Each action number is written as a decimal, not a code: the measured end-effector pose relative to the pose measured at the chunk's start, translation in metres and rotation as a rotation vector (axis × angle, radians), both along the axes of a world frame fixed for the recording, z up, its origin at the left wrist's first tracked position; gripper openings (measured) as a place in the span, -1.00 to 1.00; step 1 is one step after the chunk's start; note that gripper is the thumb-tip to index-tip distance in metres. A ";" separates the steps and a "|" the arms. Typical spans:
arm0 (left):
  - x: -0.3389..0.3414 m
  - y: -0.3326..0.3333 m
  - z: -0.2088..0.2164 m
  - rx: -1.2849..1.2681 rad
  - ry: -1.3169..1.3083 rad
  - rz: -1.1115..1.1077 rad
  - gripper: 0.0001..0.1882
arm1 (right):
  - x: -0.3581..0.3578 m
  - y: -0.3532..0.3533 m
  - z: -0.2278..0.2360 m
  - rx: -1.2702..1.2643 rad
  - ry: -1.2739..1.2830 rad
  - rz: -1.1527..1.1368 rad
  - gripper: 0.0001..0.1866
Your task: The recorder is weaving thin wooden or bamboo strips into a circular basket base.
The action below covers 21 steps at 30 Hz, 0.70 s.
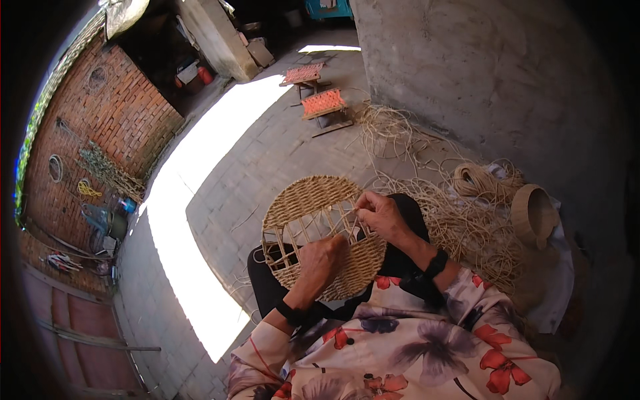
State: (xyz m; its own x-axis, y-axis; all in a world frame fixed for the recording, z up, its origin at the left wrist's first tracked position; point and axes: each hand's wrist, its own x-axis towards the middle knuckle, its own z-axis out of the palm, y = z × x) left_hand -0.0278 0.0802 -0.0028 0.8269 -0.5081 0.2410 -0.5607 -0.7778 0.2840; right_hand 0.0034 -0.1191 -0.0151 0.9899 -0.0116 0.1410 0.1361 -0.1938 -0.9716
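A round, straw-coloured woven mat [311, 200] lies across the dark trousers [409, 215]. Its near and far parts are closely woven, with open gaps between thin strands across the middle. Its far edge reaches beyond the trousers.

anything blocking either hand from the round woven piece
Nothing visible does: the left hand is over the round woven piece and the right hand is at its right edge. The loose cord heap lies off to the right, not between them.
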 end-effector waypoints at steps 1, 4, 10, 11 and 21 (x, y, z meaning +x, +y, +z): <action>0.001 -0.002 -0.002 -0.012 0.005 -0.025 -0.78 | 0.006 0.005 0.000 0.161 0.024 0.093 -0.89; 0.001 -0.005 -0.001 0.045 0.044 0.050 -0.77 | 0.018 0.024 -0.009 0.139 -0.001 0.175 -0.88; 0.000 -0.014 0.006 0.141 0.001 0.078 -0.73 | 0.010 0.038 0.000 -0.452 -0.497 0.121 -0.91; -0.001 -0.014 0.008 0.134 -0.012 0.058 -0.73 | 0.003 0.039 0.004 -0.595 -0.492 0.048 -0.92; 0.001 -0.005 0.007 -0.010 0.438 -0.064 -0.73 | -0.008 0.034 -0.005 -0.454 -0.287 -0.005 -0.81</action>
State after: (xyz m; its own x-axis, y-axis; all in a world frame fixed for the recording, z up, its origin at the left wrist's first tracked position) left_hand -0.0264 0.0749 0.0037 0.8188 -0.5614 -0.1203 -0.4328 -0.7412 0.5132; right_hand -0.0046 -0.0849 -0.0204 0.9109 0.1093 0.3978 0.3821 -0.5872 -0.7135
